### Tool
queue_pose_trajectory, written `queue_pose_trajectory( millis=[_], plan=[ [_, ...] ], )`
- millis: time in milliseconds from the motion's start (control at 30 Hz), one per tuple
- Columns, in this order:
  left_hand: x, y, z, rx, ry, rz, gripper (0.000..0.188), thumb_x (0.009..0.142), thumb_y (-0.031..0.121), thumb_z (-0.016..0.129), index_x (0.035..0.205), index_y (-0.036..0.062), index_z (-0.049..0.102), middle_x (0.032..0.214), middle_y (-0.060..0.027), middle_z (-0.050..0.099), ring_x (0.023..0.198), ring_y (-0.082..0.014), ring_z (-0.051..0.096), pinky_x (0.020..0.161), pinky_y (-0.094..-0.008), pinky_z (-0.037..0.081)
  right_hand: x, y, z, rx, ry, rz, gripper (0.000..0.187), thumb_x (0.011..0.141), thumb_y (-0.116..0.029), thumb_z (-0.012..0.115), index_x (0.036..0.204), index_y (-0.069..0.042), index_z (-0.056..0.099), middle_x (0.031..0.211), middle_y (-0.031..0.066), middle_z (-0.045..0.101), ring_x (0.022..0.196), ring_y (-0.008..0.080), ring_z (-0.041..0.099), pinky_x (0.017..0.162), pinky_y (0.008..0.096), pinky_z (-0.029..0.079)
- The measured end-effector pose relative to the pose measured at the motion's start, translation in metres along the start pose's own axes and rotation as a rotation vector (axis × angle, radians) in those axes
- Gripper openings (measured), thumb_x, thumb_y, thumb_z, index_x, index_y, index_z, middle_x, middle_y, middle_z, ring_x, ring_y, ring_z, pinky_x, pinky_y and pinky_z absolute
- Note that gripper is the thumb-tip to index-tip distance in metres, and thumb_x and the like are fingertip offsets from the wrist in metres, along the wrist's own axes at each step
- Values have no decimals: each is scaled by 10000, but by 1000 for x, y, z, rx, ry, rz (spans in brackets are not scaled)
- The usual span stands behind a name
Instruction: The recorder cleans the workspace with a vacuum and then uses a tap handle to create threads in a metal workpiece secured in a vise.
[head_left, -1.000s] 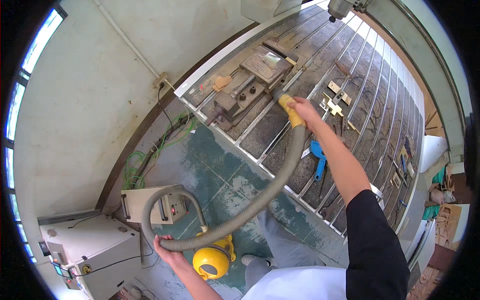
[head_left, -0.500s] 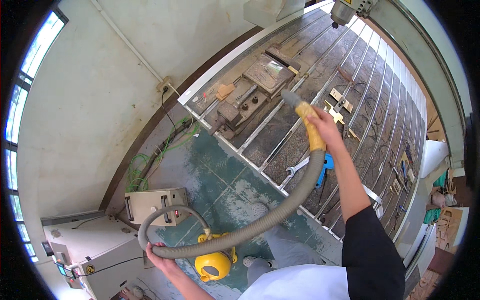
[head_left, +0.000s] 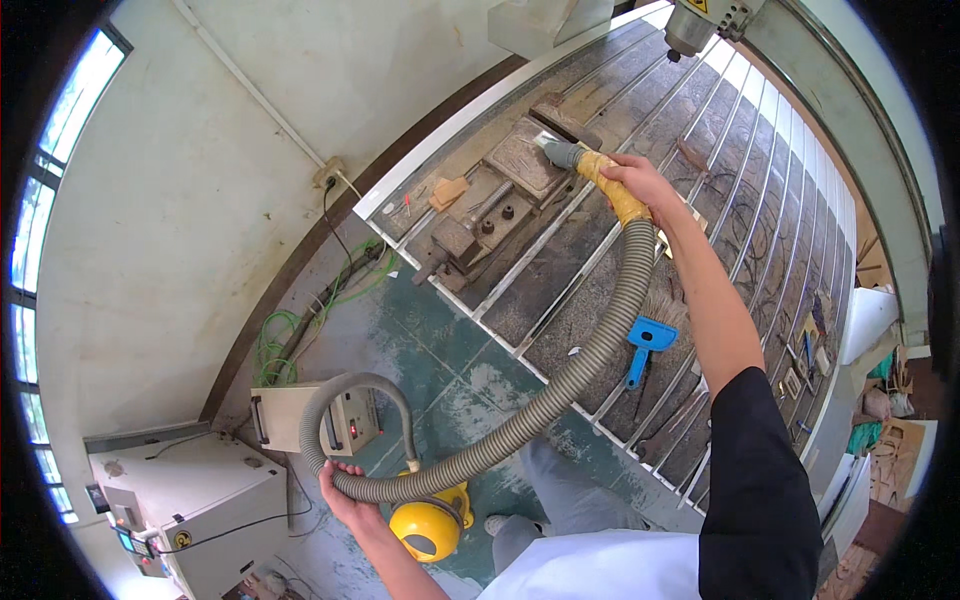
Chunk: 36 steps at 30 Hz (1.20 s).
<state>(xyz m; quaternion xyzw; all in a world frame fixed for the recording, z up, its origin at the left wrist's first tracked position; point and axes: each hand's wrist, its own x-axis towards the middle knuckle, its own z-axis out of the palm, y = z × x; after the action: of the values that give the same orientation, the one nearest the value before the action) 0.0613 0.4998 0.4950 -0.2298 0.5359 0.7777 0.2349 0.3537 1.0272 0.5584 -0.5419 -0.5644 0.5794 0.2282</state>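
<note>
A grey ribbed vacuum hose (head_left: pixel 560 395) loops from a yellow vacuum cleaner (head_left: pixel 428 528) on the floor up over the machine bed. My right hand (head_left: pixel 636 186) is closed around its yellow taped end, and the grey nozzle (head_left: pixel 563 154) points left at the top of a dusty metal vise (head_left: pixel 518 170). Whether the nozzle touches the vise I cannot tell. Lower left, my left hand (head_left: pixel 346 492) grips the hose near its bend. A blue-handled brush (head_left: pixel 650 340) lies on the bed to the right of the hose.
The slotted machine bed (head_left: pixel 570 270) has bright metal rails and scattered tools. A spindle head (head_left: pixel 690 30) hangs at the far edge. Wood blocks (head_left: pixel 448 192) sit beside the vise. A beige box (head_left: pixel 355 420), green cables (head_left: pixel 272 350) and a grey cabinet (head_left: pixel 225 520) stand at left.
My right hand has carried the nozzle up and left, onto or over the vise. My left hand has shifted slightly right and up with the hose. The open-end wrench is now out of sight.
</note>
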Motion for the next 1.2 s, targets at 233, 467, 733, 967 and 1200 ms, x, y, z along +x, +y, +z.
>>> queue_pose_trajectory(
  millis=[233, 467, 733, 967, 1200],
  plan=[
    [8, 7, -18, -30, 53, 17, 129, 840, 173, 625, 838, 99, 520, 683, -13, 515, 606, -137, 524, 562, -271, 481, -26, 14, 0, -144, 54, -35, 454, 834, -197, 627, 1205, 59, 577, 887, 155, 656, 691, 238, 650, 589, 359, 528],
    [-11, -2, -18, 51, 88, -50, 133, 831, 166, 633, 847, 95, 521, 691, -18, 517, 599, -144, 519, 556, -284, 479, -84, 57, -33, -879, -195, 194, 512, 719, -242, 657, 1169, 3, 639, 1006, 206, 688, 950, 316, 663, 842, 382, 503],
    [-19, -5, -7, 41, 28, -95, 137, 848, 167, 623, 851, 84, 513, 726, -26, 529, 601, -145, 510, 552, -279, 467, -82, 31, -38, -823, -4, 12, 521, 745, -246, 646, 1195, 17, 616, 1015, 221, 678, 942, 330, 660, 842, 381, 503],
    [-22, 4, -7, -43, -9, -16, 147, 861, 185, 615, 852, 78, 516, 731, -28, 530, 614, -140, 525, 551, -274, 478, -30, -4, -3, -570, 16, -277, 495, 791, -234, 640, 1210, 26, 598, 1084, 184, 673, 929, 298, 660, 845, 367, 493],
    [-19, 14, -19, -72, 62, 36, 161, 849, 172, 624, 860, 57, 513, 747, -42, 543, 625, -146, 541, 555, -265, 493, -15, -14, 22, -353, 58, -128, 482, 827, -208, 629, 1233, 46, 575, 996, 148, 670, 828, 211, 646, 734, 341, 507]
  ],
)
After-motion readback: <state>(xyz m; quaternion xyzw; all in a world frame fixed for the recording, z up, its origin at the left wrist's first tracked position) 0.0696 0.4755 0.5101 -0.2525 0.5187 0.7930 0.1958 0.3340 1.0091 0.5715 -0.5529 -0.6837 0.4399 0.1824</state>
